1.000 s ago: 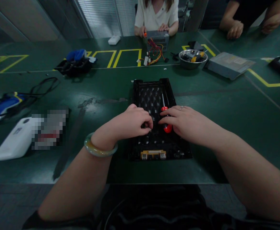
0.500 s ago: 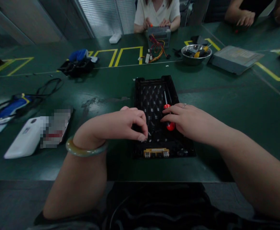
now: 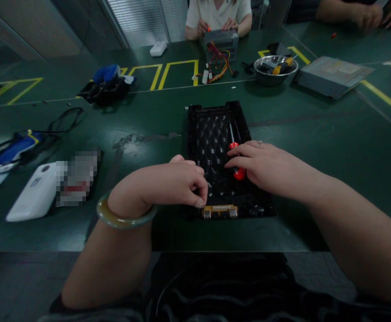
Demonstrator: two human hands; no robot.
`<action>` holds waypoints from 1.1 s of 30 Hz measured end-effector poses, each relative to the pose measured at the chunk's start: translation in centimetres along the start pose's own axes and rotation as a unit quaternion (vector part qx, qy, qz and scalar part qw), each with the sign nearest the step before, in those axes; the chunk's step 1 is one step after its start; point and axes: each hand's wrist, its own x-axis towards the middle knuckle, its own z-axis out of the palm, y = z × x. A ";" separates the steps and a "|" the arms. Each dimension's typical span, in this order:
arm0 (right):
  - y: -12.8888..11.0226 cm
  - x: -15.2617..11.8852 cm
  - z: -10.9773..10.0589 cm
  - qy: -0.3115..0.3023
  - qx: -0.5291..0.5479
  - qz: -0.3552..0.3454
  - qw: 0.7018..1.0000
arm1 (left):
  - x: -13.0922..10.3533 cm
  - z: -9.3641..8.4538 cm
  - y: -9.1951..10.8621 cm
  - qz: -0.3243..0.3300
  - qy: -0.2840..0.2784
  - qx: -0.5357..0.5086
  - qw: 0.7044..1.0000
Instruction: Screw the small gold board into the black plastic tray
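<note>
A black plastic casing point(image 3: 217, 134) with a patterned floor lies on the green table in front of me. At its near end sits a small gold-brown connector board point(image 3: 220, 211). My left hand point(image 3: 185, 184) is closed in a pinch over the casing's near left part, fingertips just by the board's left corner; whatever is between them is too small to make out. Across the casing, my right hand point(image 3: 258, 164) has its fingers curved over the red and black handle of a screwdriver point(image 3: 238, 173), whose shaft points away from me. The right thumb is hidden.
To the left are a white phone point(image 3: 34, 192), a blurred-out flat object point(image 3: 79, 176) and a blue corded tool point(image 3: 12, 150). Farther back stand a metal bowl of tools point(image 3: 271, 78), a grey metal box point(image 3: 334, 76) and a co-worker's power supply point(image 3: 221, 44). Another person's hands show at upper right.
My left hand has shifted slightly toward me, its fingertips now nearer the connector board. My right hand stays over the screwdriver. The hands at upper right have moved right.
</note>
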 end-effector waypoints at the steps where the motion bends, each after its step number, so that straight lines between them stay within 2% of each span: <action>1: 0.0 0.0 0.0 0.001 0.003 0.000 1.000 | 0.1 0.1 0.0 0.002 0.002 -0.003 1.000; 5: 0.1 0.0 -0.1 -0.001 0.023 -0.007 1.000 | 0.3 0.2 -0.3 0.004 0.012 -0.011 1.000; 11: 0.2 0.1 -1.3 0.010 0.020 -0.007 1.000 | 0.3 0.0 -0.6 0.020 -0.002 -0.025 1.000; 14: -0.1 0.1 -2.1 0.065 0.021 0.008 0.998 | 0.2 -0.1 -0.6 0.025 -0.005 -0.034 0.999; 17: -0.6 -0.2 -2.7 0.159 0.030 0.063 0.985 | 0.0 -0.2 -0.6 0.024 -0.007 -0.039 0.999; 19: -0.9 -0.4 -2.9 0.265 0.061 0.088 0.958 | 0.0 -0.2 -0.6 0.022 -0.002 -0.039 0.999; 22: -1.0 -0.5 -2.8 0.445 0.153 0.072 0.879 | 0.0 -0.1 -0.6 0.018 0.008 -0.036 0.999; 23: -1.0 -0.4 -2.7 0.486 0.183 0.068 0.852 | 0.0 -0.1 -0.6 0.015 0.008 -0.035 0.999; 25: -1.0 -0.2 -2.5 0.532 0.229 0.075 0.812 | 0.0 0.0 -0.7 0.007 0.007 -0.036 0.999; 28: -1.3 0.1 -2.3 0.541 0.275 0.086 0.790 | 0.0 0.1 -0.8 0.000 0.010 -0.040 0.999; 33: -2.9 0.0 -2.4 0.441 0.344 0.110 0.822 | 0.1 0.2 -1.0 0.012 0.018 -0.045 0.999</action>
